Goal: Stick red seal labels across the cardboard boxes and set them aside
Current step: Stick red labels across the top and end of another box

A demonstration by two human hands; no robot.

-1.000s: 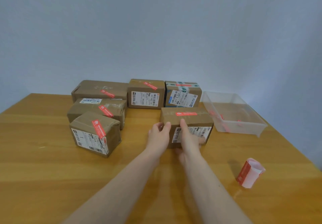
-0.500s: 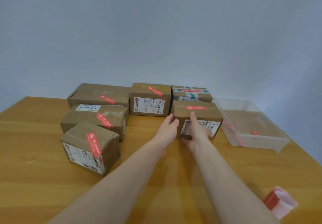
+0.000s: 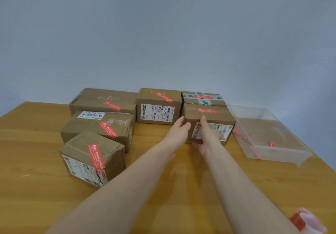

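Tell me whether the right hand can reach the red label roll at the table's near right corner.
Probably yes: the right hand presses the box, but only bare table lies between it and the label roll beside that forearm.

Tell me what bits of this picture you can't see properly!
All in the head view:
- Green-taped box: its front is hidden behind the nearer cardboard box.
- That box's shipping label: partly covered by the right hand.
- Label roll: blurred and cut off by the bottom edge.
- Red seal label: its print is too small to read.
- Red bits in the clear tray: blurred.
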